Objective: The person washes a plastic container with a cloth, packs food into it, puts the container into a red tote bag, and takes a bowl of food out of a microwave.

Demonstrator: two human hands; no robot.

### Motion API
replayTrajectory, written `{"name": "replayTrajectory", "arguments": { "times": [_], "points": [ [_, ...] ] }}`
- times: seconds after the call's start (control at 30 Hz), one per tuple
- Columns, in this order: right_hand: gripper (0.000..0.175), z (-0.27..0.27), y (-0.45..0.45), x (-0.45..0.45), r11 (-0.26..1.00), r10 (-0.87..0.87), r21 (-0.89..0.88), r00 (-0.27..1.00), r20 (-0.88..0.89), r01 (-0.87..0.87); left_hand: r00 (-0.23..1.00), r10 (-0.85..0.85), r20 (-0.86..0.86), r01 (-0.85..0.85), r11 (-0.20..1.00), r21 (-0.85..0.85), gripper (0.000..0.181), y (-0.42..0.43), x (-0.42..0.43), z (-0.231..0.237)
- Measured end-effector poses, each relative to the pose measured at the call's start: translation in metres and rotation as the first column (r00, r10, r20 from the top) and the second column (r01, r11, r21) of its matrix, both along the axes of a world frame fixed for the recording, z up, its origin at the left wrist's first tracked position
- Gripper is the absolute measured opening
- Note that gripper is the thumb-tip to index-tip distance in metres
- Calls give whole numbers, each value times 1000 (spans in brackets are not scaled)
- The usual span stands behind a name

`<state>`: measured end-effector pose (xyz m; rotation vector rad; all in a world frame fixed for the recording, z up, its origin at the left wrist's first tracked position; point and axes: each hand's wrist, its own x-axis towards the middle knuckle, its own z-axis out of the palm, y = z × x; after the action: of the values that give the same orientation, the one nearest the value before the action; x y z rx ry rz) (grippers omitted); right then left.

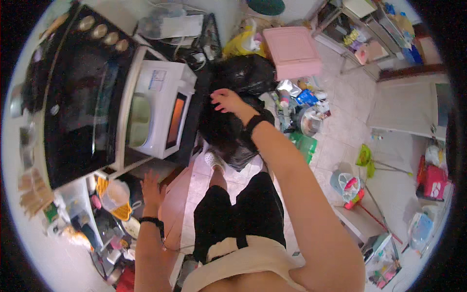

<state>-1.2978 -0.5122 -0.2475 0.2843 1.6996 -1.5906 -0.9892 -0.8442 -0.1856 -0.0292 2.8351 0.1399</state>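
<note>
Fingers apart, my left hand (pixel 152 189) is spread beside the lower front of a cabinet, near the white microwave oven (pixel 164 109); whether it touches a surface I cannot tell. My right hand (pixel 228 101) reaches out over a large black plastic bag (pixel 226 124), its fingers loosely curled with nothing visible in them. A second black bag mass (pixel 244 71) bulges just beyond. Against the bags lies a heap of mixed rubbish with a blue packet (pixel 306 97), a silver foil piece (pixel 289 88) and a green plastic bottle (pixel 305 146).
A pink plastic lid or box (pixel 292 51) and a yellow bag (pixel 242 42) stand past the bags. A black glass-fronted oven (pixel 84 98) is at the left. On the right are a bucket (pixel 343 182), a yellow-green broom head (pixel 364 156) and a white cabinet (pixel 401 106).
</note>
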Motion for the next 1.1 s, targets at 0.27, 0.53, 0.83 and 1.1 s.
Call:
{"name": "replayTrajectory", "arguments": {
  "times": [0.27,0.53,0.83,1.1],
  "points": [
    [52,-96,-60,-16,986,-167,3,986,21,167,974,43,-224,-46,999,-10,20,-13,-12,-23],
    [47,-180,-112,-94,967,-252,8,959,-127,255,973,100,-206,-79,991,104,10,-7,-27,-16],
    [41,-235,-146,-100,971,-228,-96,971,-71,221,983,162,-82,-150,979,135,6,-15,-24,-8],
    [47,-214,-144,-94,994,-75,47,948,-310,94,983,127,-134,-116,989,87,8,-10,-30,-8]
  ]
}}
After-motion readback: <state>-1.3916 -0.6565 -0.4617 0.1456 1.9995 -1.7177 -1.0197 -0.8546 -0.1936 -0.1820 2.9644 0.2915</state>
